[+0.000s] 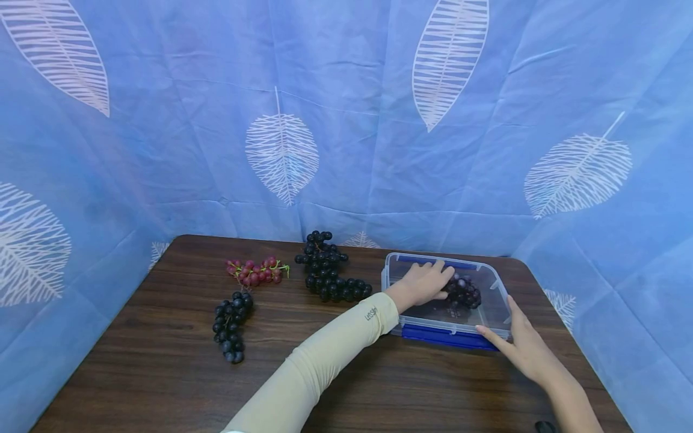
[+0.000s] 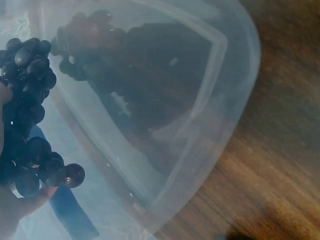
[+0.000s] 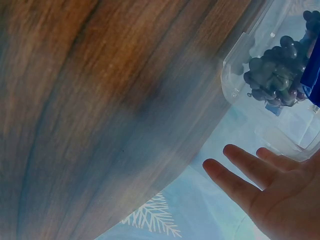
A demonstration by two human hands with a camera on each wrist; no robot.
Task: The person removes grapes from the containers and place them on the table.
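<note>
My left hand, below a pale sleeve, reaches into a clear plastic box with blue latches and holds a bunch of dark grapes. In the left wrist view, its thumb and a finger lie on either side of these grapes, over the box's clear floor. My right hand rests at the box's right front corner, thumb towards the front rim and fingers along the right side. Those fingers look straight and spread in the right wrist view. Part of the left hand is out of its wrist view.
Left of the box lies a long bunch of black grapes. Farther left are a small bunch of red grapes and another black bunch. All lie on the dark wooden table. A blue leaf-print cloth hangs behind.
</note>
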